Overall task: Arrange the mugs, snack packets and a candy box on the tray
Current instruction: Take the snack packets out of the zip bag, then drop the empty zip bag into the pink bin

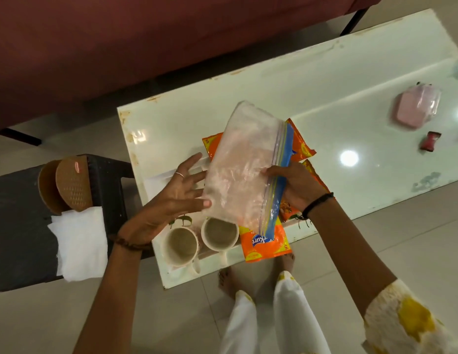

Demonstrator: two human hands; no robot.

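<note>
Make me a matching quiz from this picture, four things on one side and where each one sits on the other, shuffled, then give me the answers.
Things:
1. zip bag
2. two mugs
3. pink box
4. white napkins

Places:
A. far end of the white table, lying alone
B. on the dark stool, next to the brown discs
C. held by the right hand above the orange snack packets
D. side by side at the near edge of the table, below the left hand

Pairs: 1-C, 2-D, 3-A, 4-B

White napkins [79,242] and brown coasters [69,186] on black stool [18,226]
</note>
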